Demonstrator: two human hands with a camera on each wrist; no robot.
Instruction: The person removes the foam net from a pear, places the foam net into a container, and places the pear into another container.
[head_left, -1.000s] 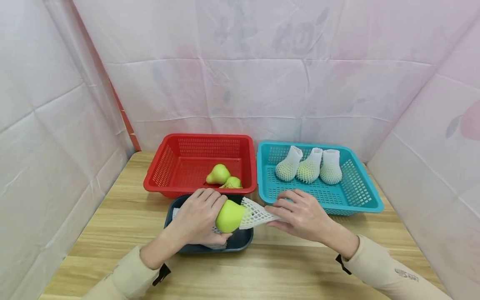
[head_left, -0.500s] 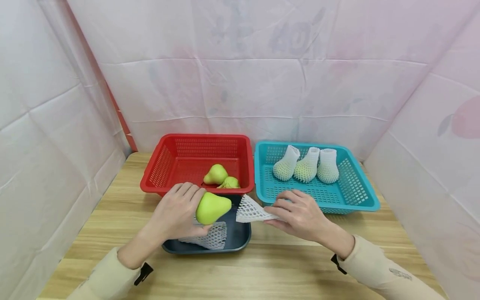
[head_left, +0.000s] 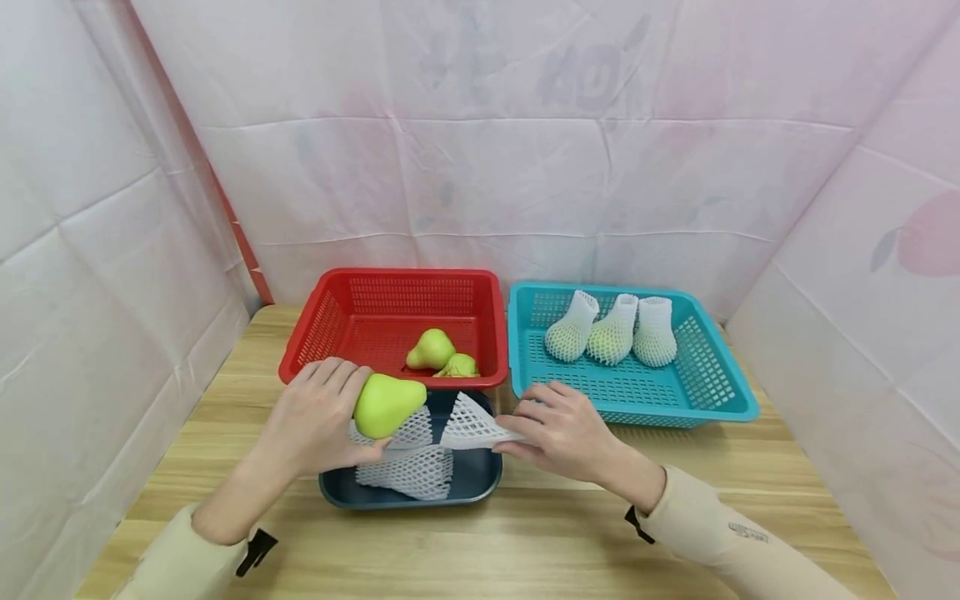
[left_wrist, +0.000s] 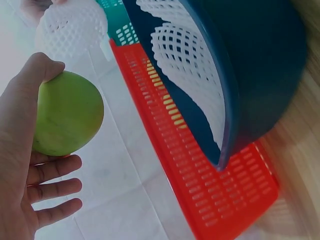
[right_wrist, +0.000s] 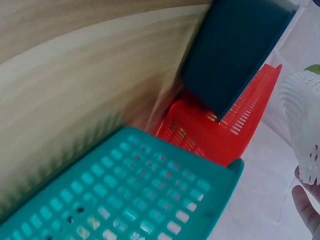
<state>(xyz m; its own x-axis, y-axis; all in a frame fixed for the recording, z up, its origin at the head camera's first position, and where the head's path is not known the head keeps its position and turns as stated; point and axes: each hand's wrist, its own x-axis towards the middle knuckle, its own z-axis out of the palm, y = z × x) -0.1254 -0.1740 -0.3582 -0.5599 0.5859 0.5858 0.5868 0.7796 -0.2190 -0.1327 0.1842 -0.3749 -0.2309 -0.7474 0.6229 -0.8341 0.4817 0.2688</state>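
My left hand (head_left: 318, 417) grips a bare green pear (head_left: 386, 406) over the dark tray, its narrow end turned right; in the left wrist view the thumb and fingers hold the pear (left_wrist: 70, 114). Between my right thumb and fingers is pinched the closed end of a white foam net sleeve (head_left: 476, 425), whose wide mouth faces the pear with a gap between them. The right hand (head_left: 558, 433) is over the tray's right side. More foam net sleeves (head_left: 408, 473) lie in the dark blue tray (head_left: 480, 492), partly behind the left hand.
A red basket (head_left: 495, 333) behind the tray holds a pear (head_left: 432, 348) and another pear (head_left: 459, 367) with leafy bits. To its right, a teal basket (head_left: 720, 408) contains 3 netted pears (head_left: 611, 333). White cloth walls (head_left: 480, 183) enclose the wooden table (head_left: 570, 542).
The pear has come out of the sleeve's mouth and moved left with my left hand. My right hand has shifted left with the sleeve, uncovering more of the tray's sleeves.
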